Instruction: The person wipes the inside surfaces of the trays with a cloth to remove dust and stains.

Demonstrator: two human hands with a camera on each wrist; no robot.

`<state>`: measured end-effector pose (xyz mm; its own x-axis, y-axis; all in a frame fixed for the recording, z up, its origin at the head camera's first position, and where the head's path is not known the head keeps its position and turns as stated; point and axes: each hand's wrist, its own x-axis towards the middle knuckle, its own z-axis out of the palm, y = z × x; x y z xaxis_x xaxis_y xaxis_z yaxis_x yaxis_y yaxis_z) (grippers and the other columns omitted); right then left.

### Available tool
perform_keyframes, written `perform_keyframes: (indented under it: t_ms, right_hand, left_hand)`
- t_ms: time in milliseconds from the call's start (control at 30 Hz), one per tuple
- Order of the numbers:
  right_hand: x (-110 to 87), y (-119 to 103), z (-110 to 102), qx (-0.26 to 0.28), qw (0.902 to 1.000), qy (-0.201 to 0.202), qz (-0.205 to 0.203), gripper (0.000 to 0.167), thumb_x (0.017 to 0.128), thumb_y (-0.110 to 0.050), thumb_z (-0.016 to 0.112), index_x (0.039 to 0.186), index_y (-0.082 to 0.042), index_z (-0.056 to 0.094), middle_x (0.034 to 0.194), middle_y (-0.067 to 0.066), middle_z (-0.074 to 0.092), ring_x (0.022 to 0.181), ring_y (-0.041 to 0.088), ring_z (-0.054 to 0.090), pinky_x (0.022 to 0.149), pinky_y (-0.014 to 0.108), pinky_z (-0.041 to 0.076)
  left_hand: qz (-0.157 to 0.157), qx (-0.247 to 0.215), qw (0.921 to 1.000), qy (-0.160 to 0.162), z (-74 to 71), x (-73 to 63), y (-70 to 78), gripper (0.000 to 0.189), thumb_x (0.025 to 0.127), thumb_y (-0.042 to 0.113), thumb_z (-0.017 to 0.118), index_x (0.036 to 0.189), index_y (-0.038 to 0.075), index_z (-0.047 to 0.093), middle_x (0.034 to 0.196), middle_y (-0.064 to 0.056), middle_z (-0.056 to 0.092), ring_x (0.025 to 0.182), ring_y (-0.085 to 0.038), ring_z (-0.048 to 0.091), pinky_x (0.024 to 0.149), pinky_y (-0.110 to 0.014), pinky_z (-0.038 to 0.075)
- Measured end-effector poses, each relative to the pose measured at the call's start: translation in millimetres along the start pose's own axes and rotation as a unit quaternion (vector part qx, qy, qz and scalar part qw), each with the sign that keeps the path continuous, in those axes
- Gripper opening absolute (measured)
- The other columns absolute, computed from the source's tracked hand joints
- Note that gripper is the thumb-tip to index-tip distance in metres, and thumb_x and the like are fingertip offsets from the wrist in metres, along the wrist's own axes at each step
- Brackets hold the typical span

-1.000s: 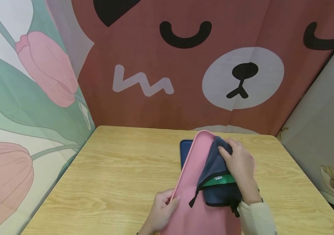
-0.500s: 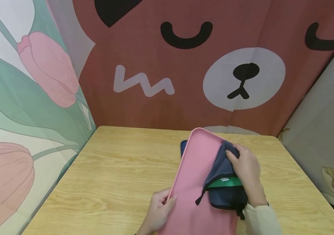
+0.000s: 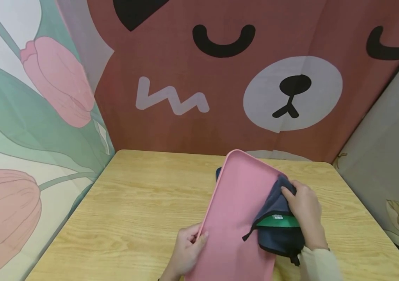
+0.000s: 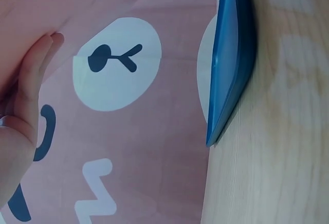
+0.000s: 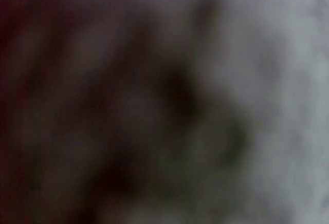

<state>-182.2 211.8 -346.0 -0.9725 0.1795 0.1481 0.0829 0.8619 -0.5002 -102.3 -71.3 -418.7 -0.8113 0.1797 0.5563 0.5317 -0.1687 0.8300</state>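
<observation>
My left hand (image 3: pixel 187 248) grips the left edge of a pink tray (image 3: pixel 227 203), thumb over its inner face and fingers behind. The tray is raised and tilted above the table, its lower end cut off by the frame. My right hand (image 3: pixel 305 208) holds a folded dark blue cloth (image 3: pixel 280 240) with black edging, a green band and a small white label against the tray's right side. In the left wrist view, left-hand fingers (image 4: pixel 33 75) lie along the tray's pink surface (image 4: pixel 67 3). The right wrist view is dark and blurred.
Behind the pink tray, a blue tray (image 4: pixel 231 54) lies on the wooden table (image 3: pixel 132 207), mostly hidden in the head view. A bear-print curtain (image 3: pixel 171 128) hangs at the table's far edge, with a flower-print curtain (image 3: pixel 6 218) along the left side.
My right hand and the cloth have moved right and slightly down across the pink tray. The tray has turned a little, covering more of the blue tray. My left hand keeps its grip.
</observation>
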Motion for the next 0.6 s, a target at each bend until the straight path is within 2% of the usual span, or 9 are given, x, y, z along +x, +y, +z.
perform_keyframes:
  t_ms: [367, 600]
  right_hand:
    - [-3.9, -8, 1, 0.021, 0.9995, 0.021, -0.015, 0.042, 0.091, -0.024, 0.047, 0.117, 0.009, 0.048, 0.111, 0.033, 0.050, 0.092, 0.043, 0.050, 0.075, 0.055, 0.041]
    - [-7.7, -20, 4, 0.054, 0.9978, 0.021, -0.032, 0.042, 0.091, -0.023, 0.047, 0.119, 0.009, 0.047, 0.113, 0.032, 0.049, 0.093, 0.042, 0.051, 0.077, 0.055, 0.041]
  left_hand:
    - [-0.011, 0.002, 0.9999, 0.002, -2.6, 0.2, 0.0, 0.017, 0.086, -0.010, 0.046, 0.097, -0.018, 0.057, 0.063, -0.024, 0.057, 0.055, -0.005, 0.055, 0.040, -0.026, 0.046]
    - [0.009, -0.002, 0.9999, -0.010, -1.3, 1.4, -1.1, 0.017, 0.086, -0.013, 0.044, 0.098, -0.019, 0.056, 0.067, -0.025, 0.059, 0.057, -0.008, 0.057, 0.041, -0.027, 0.047]
